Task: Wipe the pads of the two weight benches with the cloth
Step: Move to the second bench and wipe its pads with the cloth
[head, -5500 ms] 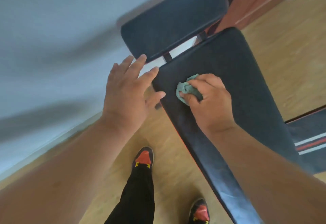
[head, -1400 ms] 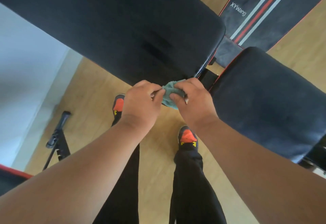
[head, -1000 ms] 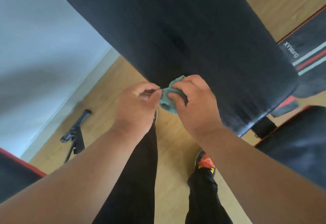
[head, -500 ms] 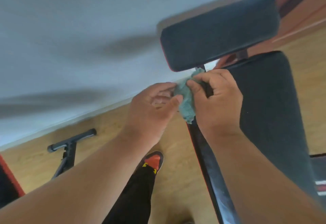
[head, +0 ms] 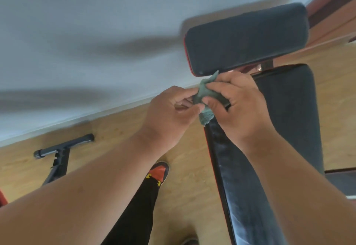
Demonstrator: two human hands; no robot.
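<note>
A small green cloth [head: 204, 98] is bunched between both hands, above the left edge of a long black bench pad [head: 289, 113] with red piping. My right hand [head: 237, 107] grips the cloth from the right with thumb and fingers. My left hand [head: 173, 111] pinches its left edge with curled fingers. A shorter black pad [head: 246, 38] of the same bench stands just beyond the hands, near the white wall. The pad's glossy side [head: 237, 187] runs down toward the bottom of the view.
Wooden floor [head: 115, 129] spreads below, with a white wall behind. A black metal bench foot [head: 61, 148] lies on the floor at left. A red corner shows at the far left edge. My leg and an orange-black shoe [head: 158, 173] stand beside the bench. A dark mat [head: 342, 181] lies at right.
The view swung from the wide pad to this bench end. Both hands stayed on the cloth and in the last half second barely moved, the cloth pulled slightly more open.
</note>
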